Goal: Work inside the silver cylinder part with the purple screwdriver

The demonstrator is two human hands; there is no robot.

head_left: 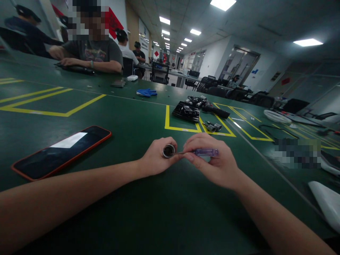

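The left hand holds a small round metal cup. Its fingers are curled and clamped around the cup, and the dark hole of the cup faces up and back toward the person. The right hand holds a screwdriver with a see-through purple handle. Its thumb and fingers are clamped on the screwdriver, which lies almost flat and points at the left hand. The thin metal rod reaches the mouth of the cup. I cannot tell how far the tip goes in. The two hands are close together, just above the near part of the green table.

To the left, a phone in an orange case lies on the table with its screen up. Past the hands, a shiny black pack lies across some yellow tape. A heap of metal parts sits just behind it. Two small metal pieces lie nearer to the right hand. A blue glove lies farther back. Across the table, another person has both hands on a long black thing.
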